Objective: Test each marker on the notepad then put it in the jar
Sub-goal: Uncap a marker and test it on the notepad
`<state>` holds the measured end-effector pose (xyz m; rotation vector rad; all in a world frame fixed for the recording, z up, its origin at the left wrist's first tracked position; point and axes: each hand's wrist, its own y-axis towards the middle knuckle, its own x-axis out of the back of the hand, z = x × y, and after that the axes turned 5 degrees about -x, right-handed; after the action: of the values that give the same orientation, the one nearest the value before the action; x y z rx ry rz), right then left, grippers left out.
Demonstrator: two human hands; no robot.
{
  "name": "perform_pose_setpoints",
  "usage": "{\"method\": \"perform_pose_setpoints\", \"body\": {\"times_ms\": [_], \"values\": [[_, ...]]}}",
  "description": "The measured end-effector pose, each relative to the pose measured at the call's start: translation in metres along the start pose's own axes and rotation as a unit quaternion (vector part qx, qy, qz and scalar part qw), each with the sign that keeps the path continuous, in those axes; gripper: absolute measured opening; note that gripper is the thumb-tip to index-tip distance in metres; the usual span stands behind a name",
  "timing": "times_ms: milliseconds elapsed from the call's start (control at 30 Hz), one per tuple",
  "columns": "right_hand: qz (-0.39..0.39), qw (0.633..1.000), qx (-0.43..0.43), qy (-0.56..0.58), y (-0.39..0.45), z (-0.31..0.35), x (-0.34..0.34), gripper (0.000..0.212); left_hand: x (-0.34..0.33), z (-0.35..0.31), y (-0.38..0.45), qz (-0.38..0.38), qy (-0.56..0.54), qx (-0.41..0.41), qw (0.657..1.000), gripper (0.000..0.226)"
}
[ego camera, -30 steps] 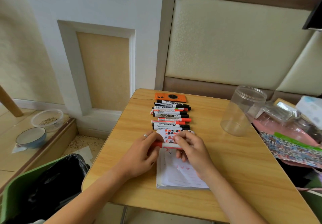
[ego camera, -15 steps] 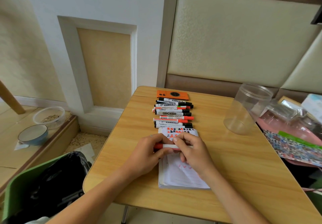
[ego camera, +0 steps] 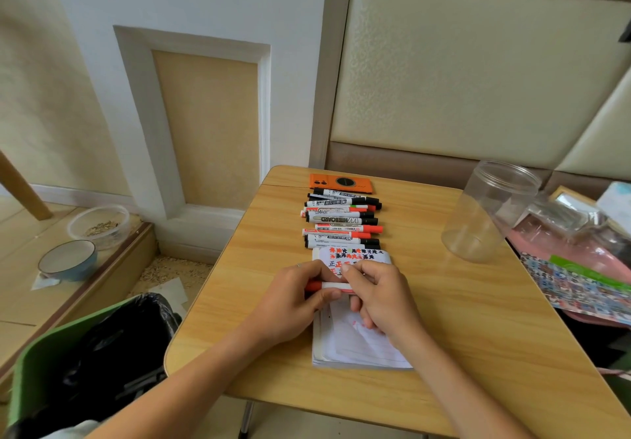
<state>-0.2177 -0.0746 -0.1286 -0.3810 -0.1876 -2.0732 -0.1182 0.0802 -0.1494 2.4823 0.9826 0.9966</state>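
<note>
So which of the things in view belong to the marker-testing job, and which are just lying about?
Job:
red marker, held by left hand and right hand
notepad
row of markers
clear jar

Lying about:
orange phone
blue bowl
plastic tub
green bin

Most of the red marker (ego camera: 328, 286) is hidden: the left hand (ego camera: 290, 305) covers its left end and the right hand (ego camera: 382, 297) its right part, so whether its cap is on cannot be told. Both hands also cover the middle of the notepad (ego camera: 355, 346), hiding part of the scribbles near its top. In the row of markers (ego camera: 341, 221) some lie partly under others, and most of the small label print is unreadable. The green bin (ego camera: 51, 363) is cut off at the lower left of the frame. The clutter (ego camera: 577, 268) at the right edge is cut off, its items hard to identify.
</note>
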Motion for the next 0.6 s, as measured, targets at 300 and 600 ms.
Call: {"method": "perform_pose_setpoints", "body": {"times_ms": [300, 600], "values": [[0.032, 0.999, 0.003, -0.001, -0.001, 0.003, 0.003, 0.035, -0.001, 0.003, 0.0, 0.013, 0.001, 0.004, 1.0, 0.008], [0.182, 0.975, 0.047, -0.118, -0.001, 0.008, 0.036, 0.008, -0.003, 0.009, -0.005, 0.006, 0.096, 0.008, 0.995, 0.047]]}}
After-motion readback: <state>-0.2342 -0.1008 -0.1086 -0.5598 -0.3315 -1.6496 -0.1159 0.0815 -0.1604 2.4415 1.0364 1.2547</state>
